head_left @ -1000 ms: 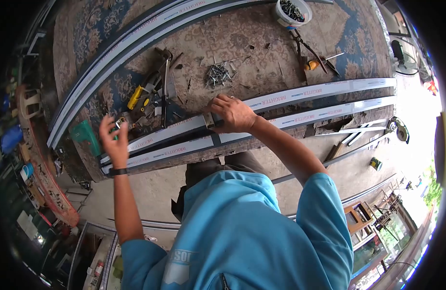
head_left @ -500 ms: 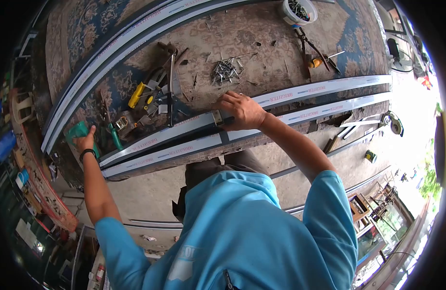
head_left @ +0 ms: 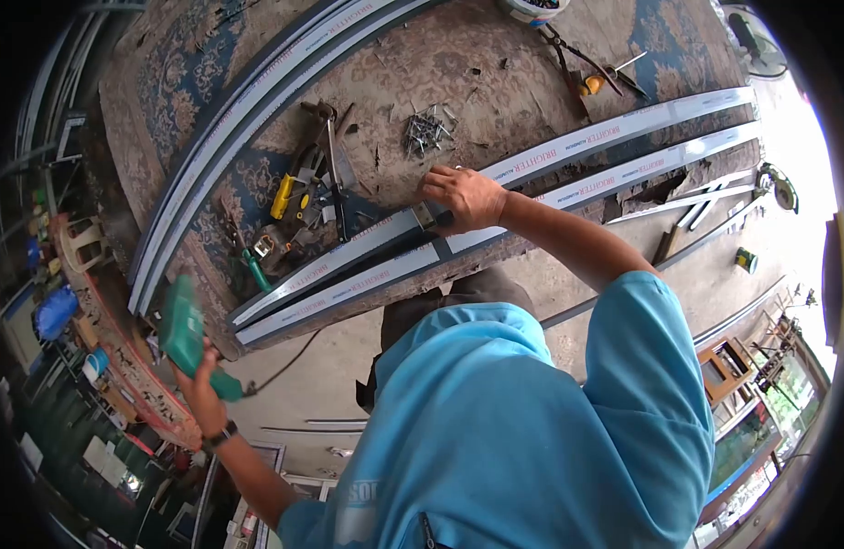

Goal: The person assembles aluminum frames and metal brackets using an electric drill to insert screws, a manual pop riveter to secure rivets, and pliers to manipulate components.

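Off the table's left corner, my left hand grips a green corded power drill, whose body is blurred by motion. My right hand is closed over the back aluminium profile, which carries white film printed BRIGHTER. Beside its fingers a small metal corner bracket sits at the end of a shorter profile. The fingertips' exact hold is partly hidden. A second long profile lies in front, nearer my body.
Loose screws lie in a pile on the carpet-covered table. Behind my hands are a clamp, a yellow-handled tool, a green-handled screwdriver and pliers. More long profiles run along the left; a bucket stands at the back.
My left hand has lifted the drill off the table's left end and swung it toward me, past the edge; its cord now shows. My right hand stays on the profile. The view has shifted.
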A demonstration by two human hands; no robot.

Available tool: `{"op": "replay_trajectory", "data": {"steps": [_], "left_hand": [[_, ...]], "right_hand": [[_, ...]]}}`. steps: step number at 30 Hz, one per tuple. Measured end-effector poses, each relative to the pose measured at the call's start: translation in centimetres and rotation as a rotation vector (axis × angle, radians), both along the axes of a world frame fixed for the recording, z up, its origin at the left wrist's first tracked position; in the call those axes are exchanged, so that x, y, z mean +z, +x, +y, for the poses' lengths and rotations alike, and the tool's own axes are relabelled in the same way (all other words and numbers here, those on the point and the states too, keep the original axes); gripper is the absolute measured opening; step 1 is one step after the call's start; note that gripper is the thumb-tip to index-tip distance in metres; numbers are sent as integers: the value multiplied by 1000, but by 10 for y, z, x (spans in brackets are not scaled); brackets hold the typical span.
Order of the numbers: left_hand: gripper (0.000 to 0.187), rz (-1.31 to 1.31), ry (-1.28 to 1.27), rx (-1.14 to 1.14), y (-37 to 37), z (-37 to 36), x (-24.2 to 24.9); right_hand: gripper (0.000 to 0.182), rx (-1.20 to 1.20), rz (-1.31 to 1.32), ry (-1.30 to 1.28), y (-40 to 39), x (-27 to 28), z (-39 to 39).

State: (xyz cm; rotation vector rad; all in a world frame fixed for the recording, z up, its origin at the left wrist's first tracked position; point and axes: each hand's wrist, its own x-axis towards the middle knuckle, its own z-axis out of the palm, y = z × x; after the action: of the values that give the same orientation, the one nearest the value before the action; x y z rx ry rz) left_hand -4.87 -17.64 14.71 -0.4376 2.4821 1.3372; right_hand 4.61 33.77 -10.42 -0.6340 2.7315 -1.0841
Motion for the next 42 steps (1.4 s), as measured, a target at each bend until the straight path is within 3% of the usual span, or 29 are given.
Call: {"op": "replay_trajectory", "data": {"steps": [4,8,11,27,32,42], "left_hand": [[56,-233,110,-282,40,109,55],[68,-277,71,-745,41,206,34],[75,-156,-11,-956,48,249,24],[82,-177,-187,-1034,46,271,21],[80,-187,-242,-1152,37,290,31],[80,-205,-222,-1145,24,289,28]], "right_hand": [[69,-7,24,-10,1,-7,-1],[68,-12,42,-36,3,-10,-1],[63,-13,60,-38,5,-14,-1],[54,-28,92,-80,5,-18,-3],[57,-21,98,-37,4,-17,-3],[59,-2,46,-14,5,-9,0]]}}
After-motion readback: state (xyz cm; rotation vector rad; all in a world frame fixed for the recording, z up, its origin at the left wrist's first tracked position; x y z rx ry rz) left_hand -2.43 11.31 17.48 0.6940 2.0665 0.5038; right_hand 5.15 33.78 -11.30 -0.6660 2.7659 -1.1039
